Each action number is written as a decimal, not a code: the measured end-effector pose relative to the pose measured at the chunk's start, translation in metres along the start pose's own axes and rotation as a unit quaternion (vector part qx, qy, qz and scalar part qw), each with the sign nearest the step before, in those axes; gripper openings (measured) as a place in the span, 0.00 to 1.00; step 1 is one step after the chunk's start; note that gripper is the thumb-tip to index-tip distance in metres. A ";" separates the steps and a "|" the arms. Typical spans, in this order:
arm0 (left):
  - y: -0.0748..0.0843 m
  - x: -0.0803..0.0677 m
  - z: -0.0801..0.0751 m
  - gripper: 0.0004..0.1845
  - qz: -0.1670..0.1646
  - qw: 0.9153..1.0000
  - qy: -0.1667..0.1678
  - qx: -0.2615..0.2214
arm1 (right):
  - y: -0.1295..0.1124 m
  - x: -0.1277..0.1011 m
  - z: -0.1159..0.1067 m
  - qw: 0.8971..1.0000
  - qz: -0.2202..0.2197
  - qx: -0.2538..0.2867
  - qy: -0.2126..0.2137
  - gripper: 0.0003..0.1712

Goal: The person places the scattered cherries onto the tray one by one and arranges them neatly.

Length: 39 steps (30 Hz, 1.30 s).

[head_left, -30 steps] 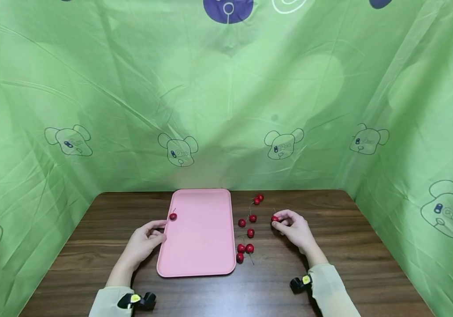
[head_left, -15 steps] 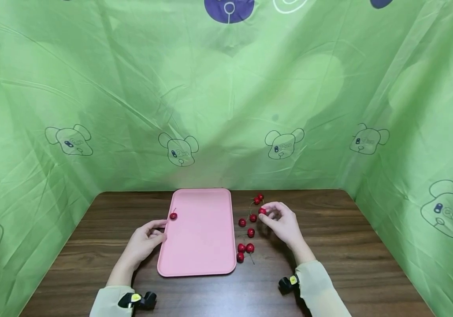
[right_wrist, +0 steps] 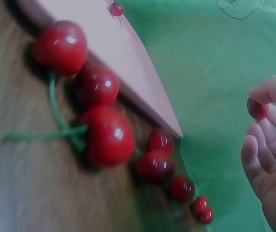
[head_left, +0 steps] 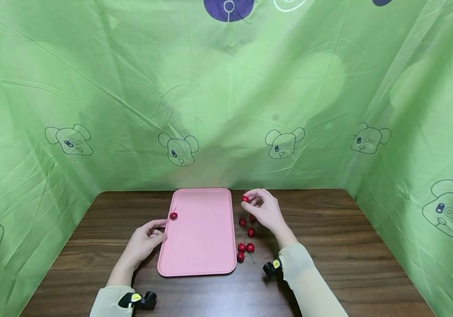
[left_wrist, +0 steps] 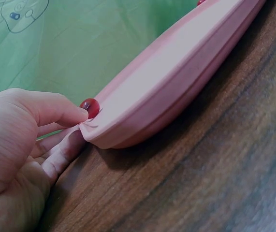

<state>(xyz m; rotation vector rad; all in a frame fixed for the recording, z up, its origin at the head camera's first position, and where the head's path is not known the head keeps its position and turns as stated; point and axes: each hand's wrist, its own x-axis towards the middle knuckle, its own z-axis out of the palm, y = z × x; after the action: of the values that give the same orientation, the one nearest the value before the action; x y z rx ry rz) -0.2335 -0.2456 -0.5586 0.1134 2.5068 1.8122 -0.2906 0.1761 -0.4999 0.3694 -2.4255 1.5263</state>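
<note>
A pink tray (head_left: 200, 237) lies on the brown wooden table with one red cherry (head_left: 173, 215) near its left rim. My left hand (head_left: 147, 240) grips that left rim (left_wrist: 128, 130), thumb on top close to the cherry (left_wrist: 89, 107). My right hand (head_left: 260, 207) is lifted above the table just right of the tray's far corner and pinches a single cherry (head_left: 245, 198) between thumb and fingertips (right_wrist: 257, 108). Several loose cherries (head_left: 246, 246) lie on the table along the tray's right side (right_wrist: 99, 125).
Green printed cloth (head_left: 226, 97) walls the table at the back and on both sides. Bare wood (head_left: 329, 246) stretches to the right of the cherries. A small black device (head_left: 271, 267) sits on each wrist.
My right hand has carried its cherry up and to the left, from the table right of the cherries to near the tray's far right corner. The left hand and tray stayed still.
</note>
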 end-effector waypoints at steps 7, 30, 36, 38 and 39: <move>0.000 0.002 0.001 0.25 -0.003 1.000 0.003 0.010 | -0.017 0.017 0.018 0.999 -0.012 -0.014 -0.037 0.12; -0.002 0.001 -0.001 0.26 0.008 1.000 -0.005 -0.004 | -0.040 0.038 0.106 0.995 0.021 0.013 -0.097 0.13; -0.001 0.001 -0.001 0.26 0.008 1.000 0.001 0.001 | -0.039 0.031 0.133 0.993 0.030 0.024 -0.110 0.15; -0.001 0.001 -0.001 0.26 0.009 1.000 0.001 0.001 | -0.039 0.029 0.141 0.993 0.041 0.026 -0.111 0.17; -0.001 0.002 -0.001 0.26 0.009 1.000 0.002 0.000 | -0.039 0.029 0.145 0.993 0.046 0.026 -0.108 0.18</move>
<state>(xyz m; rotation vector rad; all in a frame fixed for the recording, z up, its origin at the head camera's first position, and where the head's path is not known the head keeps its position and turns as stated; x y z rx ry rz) -0.2351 -0.2465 -0.5590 0.1340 2.5166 1.8200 -0.3148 0.0264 -0.5176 0.4623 -2.6032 1.6683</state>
